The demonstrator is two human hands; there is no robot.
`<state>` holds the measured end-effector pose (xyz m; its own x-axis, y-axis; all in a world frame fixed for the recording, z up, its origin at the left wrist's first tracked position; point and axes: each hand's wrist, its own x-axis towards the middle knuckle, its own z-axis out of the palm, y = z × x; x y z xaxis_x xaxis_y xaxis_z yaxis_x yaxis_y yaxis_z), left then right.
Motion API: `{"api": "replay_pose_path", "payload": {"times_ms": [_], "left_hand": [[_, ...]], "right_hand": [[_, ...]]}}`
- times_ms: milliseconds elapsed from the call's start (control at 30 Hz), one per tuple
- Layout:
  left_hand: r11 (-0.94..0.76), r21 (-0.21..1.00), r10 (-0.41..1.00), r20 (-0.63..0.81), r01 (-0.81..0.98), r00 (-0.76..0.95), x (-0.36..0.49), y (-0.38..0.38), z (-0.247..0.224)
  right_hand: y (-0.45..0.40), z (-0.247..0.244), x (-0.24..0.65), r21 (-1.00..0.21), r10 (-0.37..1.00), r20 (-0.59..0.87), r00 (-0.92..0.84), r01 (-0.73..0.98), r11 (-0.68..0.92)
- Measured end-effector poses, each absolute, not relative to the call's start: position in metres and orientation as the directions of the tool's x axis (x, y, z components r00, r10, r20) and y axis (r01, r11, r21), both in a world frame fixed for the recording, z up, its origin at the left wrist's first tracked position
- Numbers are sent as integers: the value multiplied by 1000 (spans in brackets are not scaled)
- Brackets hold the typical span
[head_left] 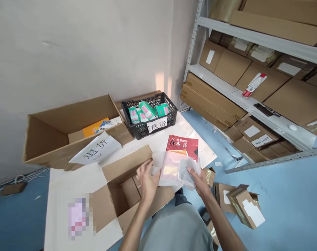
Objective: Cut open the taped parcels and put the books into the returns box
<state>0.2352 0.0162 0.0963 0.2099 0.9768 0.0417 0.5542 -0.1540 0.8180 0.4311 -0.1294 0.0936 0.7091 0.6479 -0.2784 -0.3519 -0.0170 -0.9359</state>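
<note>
My left hand (148, 177) and my right hand (198, 181) hold a translucent white plastic bag (171, 170) from its two sides. A pinkish, flat item shows faintly through the bag; its kind cannot be made out. Just behind the bag lies a red book (188, 143) with white Chinese lettering, partly covered by it. Below and left of the bag stands an open cardboard box (115, 197), its flaps spread. My left wrist passes over that box's right side. Fingers of both hands are closed on the plastic.
A large cardboard box (48, 127) with a paper sign (95, 148) and a black crate (142, 131) of green-and-pink packs (148, 111) stand at the table's back. Loaded shelves (218, 82) rise at right. Opened cartons (246, 205) lie on the blue floor.
</note>
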Motion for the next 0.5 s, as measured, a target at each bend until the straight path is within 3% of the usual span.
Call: {"api": "replay_pose_path", "payload": {"times_ms": [100,200,300,367,500], "left_hand": [[-53,878,919,-144,476,366,271,26,87],[184,945,875,-283,271,393,312,31,72],[342,928,847,-372,145,380,351,33,48],[443,883,819,-469,155,331,375,35,29],[572,756,786,-616,318,48,413,44,-1]], "right_hand": [[-124,84,464,-927,667,-296,684,-374,-29],[-115,71,502,-917,688,-316,653,-396,-46],[-101,50,540,-903,728,-344,593,-422,-82],[-88,31,562,-898,764,-357,538,-423,-121],[-57,-17,589,-906,809,-369,457,-372,-203]]}}
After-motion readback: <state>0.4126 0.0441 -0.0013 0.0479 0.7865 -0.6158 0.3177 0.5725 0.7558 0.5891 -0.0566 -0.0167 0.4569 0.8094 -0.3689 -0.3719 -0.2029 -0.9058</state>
